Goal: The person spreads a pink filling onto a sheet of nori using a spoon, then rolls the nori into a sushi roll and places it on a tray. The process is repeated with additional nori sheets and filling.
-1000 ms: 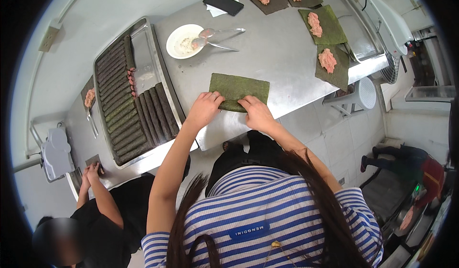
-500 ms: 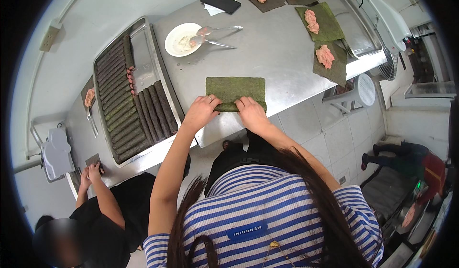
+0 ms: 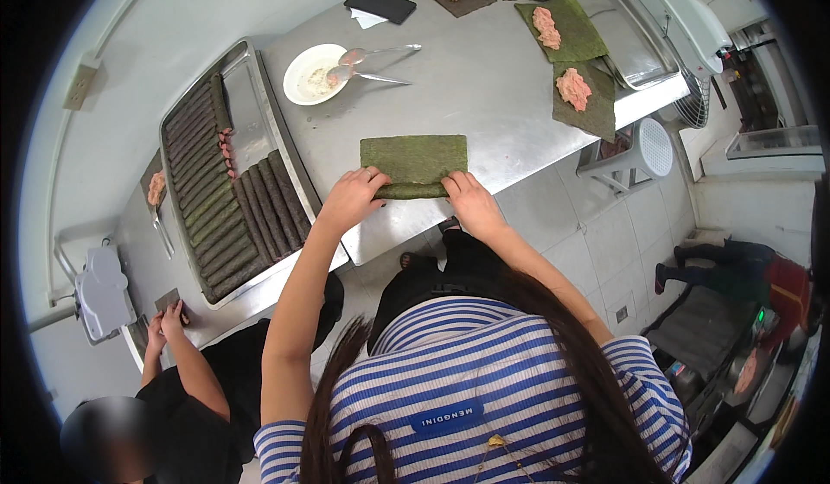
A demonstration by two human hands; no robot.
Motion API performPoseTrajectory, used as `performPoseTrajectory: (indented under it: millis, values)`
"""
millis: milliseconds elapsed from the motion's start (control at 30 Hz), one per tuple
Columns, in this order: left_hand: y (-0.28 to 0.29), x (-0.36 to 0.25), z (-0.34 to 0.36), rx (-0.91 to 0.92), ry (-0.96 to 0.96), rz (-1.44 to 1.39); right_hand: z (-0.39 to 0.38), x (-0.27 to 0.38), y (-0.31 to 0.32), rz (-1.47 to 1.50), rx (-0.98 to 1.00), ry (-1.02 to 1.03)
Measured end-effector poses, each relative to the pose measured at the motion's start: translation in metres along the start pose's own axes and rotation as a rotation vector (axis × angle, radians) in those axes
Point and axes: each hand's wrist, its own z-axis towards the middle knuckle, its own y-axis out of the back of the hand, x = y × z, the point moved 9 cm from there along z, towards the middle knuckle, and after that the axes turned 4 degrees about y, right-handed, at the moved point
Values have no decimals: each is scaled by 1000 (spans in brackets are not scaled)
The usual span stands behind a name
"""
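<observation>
A green seaweed sheet lies on the steel table, its near edge rolled into a narrow tube. My left hand grips the tube's left end with curled fingers. My right hand pinches its right end. Whatever is inside the tube is hidden. To the left, a metal tray holds several dark seaweed rolls, some showing pink filling. Toward the right and back, several seaweed sheets carry mounds of pink paste.
A white bowl with two spoons and a black phone sit behind. Another empty-looking tray is at right, above a plastic stool. A co-worker's hands work at lower left; another person is at lower right.
The sheet's near edge is rolled into a more even tube. My hands have moved apart toward its two ends. The whole view has shifted slightly.
</observation>
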Motion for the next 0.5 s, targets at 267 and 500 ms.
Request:
performPoseTrajectory:
  millis: [267, 500]
  values:
    - [1, 6, 0, 15, 26, 14, 2, -7, 6, 54, -21, -10]
    - [-2, 13, 3, 44, 43, 18, -5, -14, -4, 83, 31, 4]
